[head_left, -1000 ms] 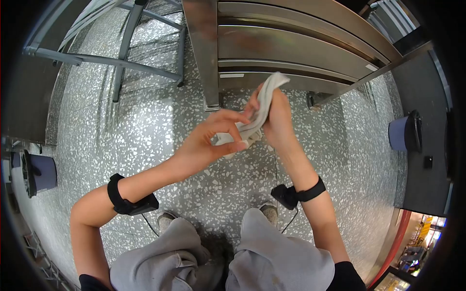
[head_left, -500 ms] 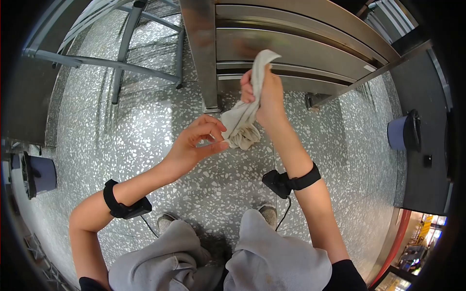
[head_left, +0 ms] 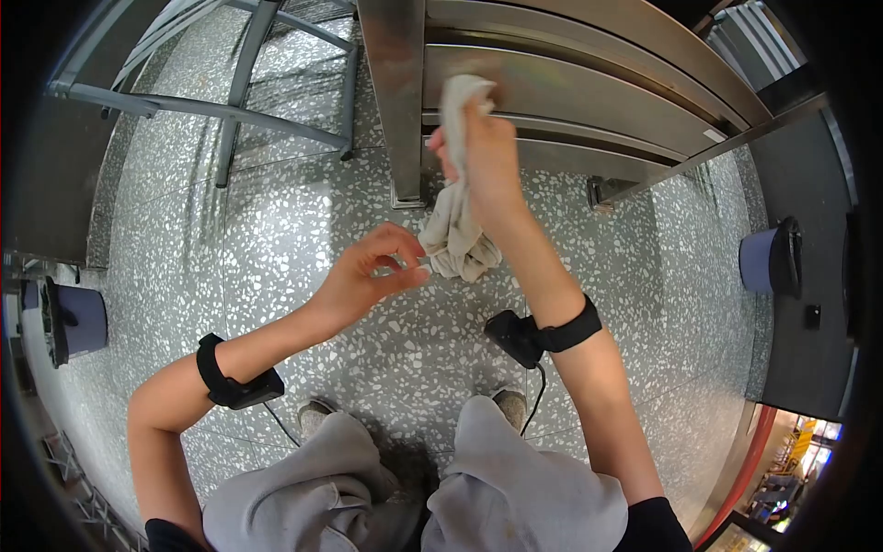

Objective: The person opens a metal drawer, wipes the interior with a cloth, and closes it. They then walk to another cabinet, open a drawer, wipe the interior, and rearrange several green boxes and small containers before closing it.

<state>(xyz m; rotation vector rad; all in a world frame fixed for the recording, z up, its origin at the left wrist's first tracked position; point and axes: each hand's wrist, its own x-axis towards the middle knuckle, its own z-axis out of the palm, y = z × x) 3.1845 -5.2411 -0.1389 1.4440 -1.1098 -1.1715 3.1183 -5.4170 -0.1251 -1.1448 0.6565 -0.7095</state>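
Observation:
A pale, twisted cloth [head_left: 456,221] hangs in front of the metal cabinet, its lower part bunched over the speckled floor. My right hand [head_left: 486,166] is wrapped round its upper part, with a folded end sticking out above the fingers. My left hand [head_left: 382,262] is just left of the bunched part, fingers curled, with thumb and forefinger tips close to the cloth's left edge. Between those tips there is a small gap, and whether they touch the cloth is hard to tell.
The steel cabinet [head_left: 552,87] with its legs stands ahead. A grey metal stool frame [head_left: 241,101] is at the upper left. Blue-grey bins stand at the far left [head_left: 83,319] and far right [head_left: 759,260]. My knees are below.
My right hand has moved left and slightly up with the cloth. The cloth has slid away from my left fingertips, which were pinching its edge. The view has shifted slightly.

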